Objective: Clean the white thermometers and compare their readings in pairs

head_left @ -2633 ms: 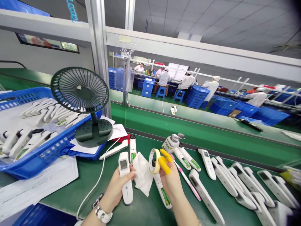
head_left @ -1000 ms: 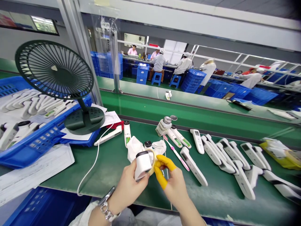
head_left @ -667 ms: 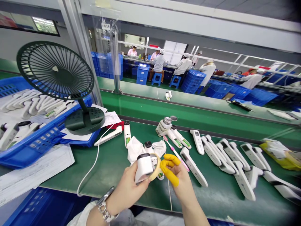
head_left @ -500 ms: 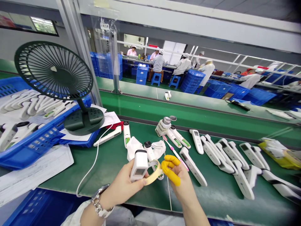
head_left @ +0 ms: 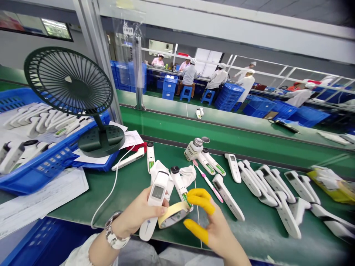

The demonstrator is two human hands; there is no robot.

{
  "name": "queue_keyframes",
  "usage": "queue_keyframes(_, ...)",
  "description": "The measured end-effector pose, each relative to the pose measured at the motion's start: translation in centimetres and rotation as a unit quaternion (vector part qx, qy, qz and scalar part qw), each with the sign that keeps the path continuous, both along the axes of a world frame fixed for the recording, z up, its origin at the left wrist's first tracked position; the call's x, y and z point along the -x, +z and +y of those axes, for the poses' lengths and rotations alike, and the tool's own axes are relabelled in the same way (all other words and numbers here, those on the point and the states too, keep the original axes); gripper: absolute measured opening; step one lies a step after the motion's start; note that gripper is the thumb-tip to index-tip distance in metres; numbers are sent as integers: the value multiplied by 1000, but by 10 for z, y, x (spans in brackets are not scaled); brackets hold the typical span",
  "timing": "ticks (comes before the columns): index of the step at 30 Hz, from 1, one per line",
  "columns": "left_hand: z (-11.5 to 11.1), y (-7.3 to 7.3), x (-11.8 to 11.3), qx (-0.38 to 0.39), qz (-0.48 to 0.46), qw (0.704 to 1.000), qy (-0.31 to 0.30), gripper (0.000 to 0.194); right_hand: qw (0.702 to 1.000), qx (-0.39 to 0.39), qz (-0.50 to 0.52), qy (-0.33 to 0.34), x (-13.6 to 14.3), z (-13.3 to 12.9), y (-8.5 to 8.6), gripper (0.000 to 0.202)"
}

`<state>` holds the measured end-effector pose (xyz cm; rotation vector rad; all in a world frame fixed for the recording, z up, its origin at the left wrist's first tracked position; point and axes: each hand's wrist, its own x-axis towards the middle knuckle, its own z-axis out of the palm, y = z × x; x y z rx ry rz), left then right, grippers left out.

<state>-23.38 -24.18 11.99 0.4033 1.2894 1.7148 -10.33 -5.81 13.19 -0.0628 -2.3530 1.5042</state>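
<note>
My left hand [head_left: 144, 208] is closed round a white handheld infrared thermometer [head_left: 156, 192], its small grey screen facing up. A roll of cream masking tape [head_left: 173, 215] hangs at the fingertips of that same hand. To the right of the roll, my right hand [head_left: 206, 218] has its fingers and thumb apart, several of them in yellow finger cots; its fingertips are close to the roll, and contact is unclear. Behind the roll lies another thermometer [head_left: 179, 181] with its green battery bay exposed, beside a crumpled white cloth [head_left: 188, 173].
A dark green fan [head_left: 101, 140] stands at left by a blue basket [head_left: 55, 162] of thermometers. A metal-capped bottle [head_left: 193, 149] and a pink-white toothbrush [head_left: 208, 181] are behind my hands. Several thermometers [head_left: 229, 197] lie to the right. A white cable [head_left: 111, 188] crosses the table's left side.
The thermometer in my left hand has tilted so its long handle shows, and it has moved slightly left. My right fingers have spread away from the tape roll, which they were pinching.
</note>
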Motion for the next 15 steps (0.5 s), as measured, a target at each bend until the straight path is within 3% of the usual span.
queue_keyframes(3, 0, -1, 1, 0, -4, 1000, -7, 38, 993, -106, 1, 45, 5, -6, 7, 38)
queue_keyframes(7, 0, -2, 0, 45, 89, 995, 11, 27, 990, -133, -12, 41, 15, -7, 7, 20)
queue_keyframes(11, -2, 4, -9, 135, 272, 945, 124, 15, 990, -123, -63, -5, 22, -12, 0, 15)
queue_keyframes(15, -3, 15, -23, 129, 397, 900, 128, 8, 988, -125, -88, -32, 29, -19, 0, 15)
